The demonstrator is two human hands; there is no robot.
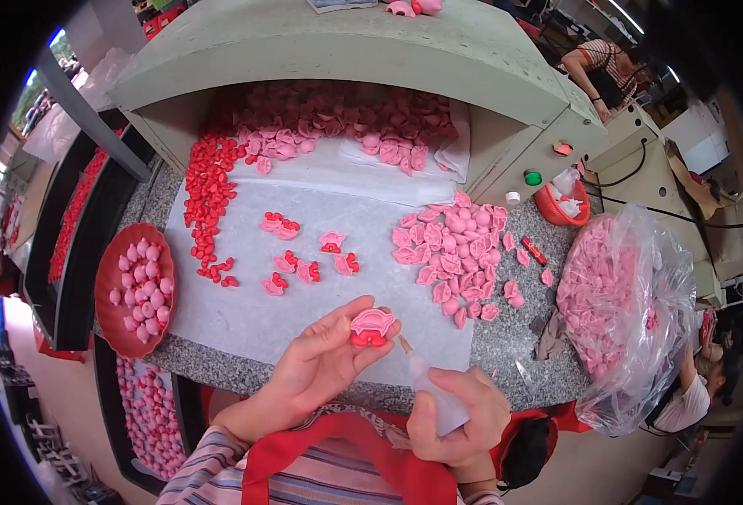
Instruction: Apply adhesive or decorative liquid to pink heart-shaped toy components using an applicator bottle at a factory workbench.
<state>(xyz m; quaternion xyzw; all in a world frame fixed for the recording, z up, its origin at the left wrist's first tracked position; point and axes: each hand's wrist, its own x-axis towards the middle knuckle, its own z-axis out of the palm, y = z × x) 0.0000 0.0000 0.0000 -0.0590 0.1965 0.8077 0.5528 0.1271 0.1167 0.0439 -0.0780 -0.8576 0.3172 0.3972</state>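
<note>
from where i sit, my left hand (pixel 325 358) pinches a pink-and-red piece (pixel 373 326) between thumb and fingertips, just beyond the near edge of the white sheet (pixel 220 324). my right hand (pixel 468 417) is wrapped around a translucent squeeze bottle (pixel 440 404), tilted so its narrow tip (pixel 404 344) points up and left, right beside the held piece; i can't tell whether the two touch.

farther out on the sheet, i see a loose group of similar pink-and-red pieces (pixel 307 272). to their left runs a trail of small red parts (pixel 207 202), and to their right i have a pile of pink parts (pixel 464 252), some spilling onto the speckled worktop (pixel 514 383). a red scalloped dish (pixel 105 313) at far left holds round pink pieces (pixel 148 289). on the right sits a clear plastic bag (pixel 666 286) full of pink parts, near a red basket (pixel 548 208). behind everything, a pale green cabinet (pixel 346 52) shelters another pink heap (pixel 329 118).
</note>
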